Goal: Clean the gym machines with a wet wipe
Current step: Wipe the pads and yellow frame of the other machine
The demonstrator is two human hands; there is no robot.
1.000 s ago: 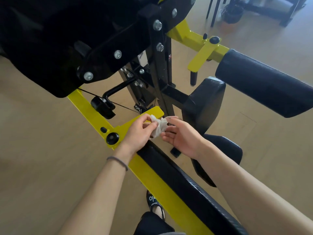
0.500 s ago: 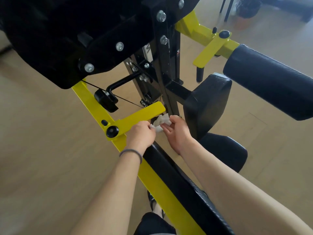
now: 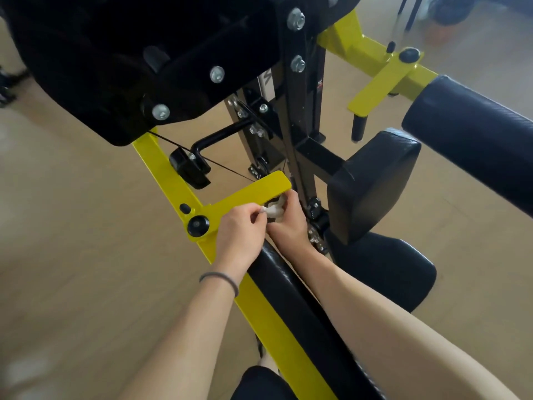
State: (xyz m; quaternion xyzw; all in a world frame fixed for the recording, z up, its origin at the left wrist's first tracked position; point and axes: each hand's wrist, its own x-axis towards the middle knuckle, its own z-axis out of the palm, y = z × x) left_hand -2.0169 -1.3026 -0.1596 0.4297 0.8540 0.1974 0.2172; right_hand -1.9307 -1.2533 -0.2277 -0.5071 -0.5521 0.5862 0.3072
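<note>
Gym machine [image 3: 282, 116]: rigid bolted steel frame, won't shift under wiping pressure. Wet wipe [image 3: 274, 209] sits bunched just under the yellow bracket [image 3: 253, 194], pinched by left hand [image 3: 240, 229] and right hand [image 3: 291, 217], fingers curled. Likely limp, light, slick; grip the wad, not a corner.

Left hand [image 3: 240, 226], right hand [image 3: 288, 219] together, fingers curled, pinching.

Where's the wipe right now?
In the head view, the wipe is bunched mid-frame between the left hand and right hand, both pinching it, just under the tip of the yellow plate.
</note>
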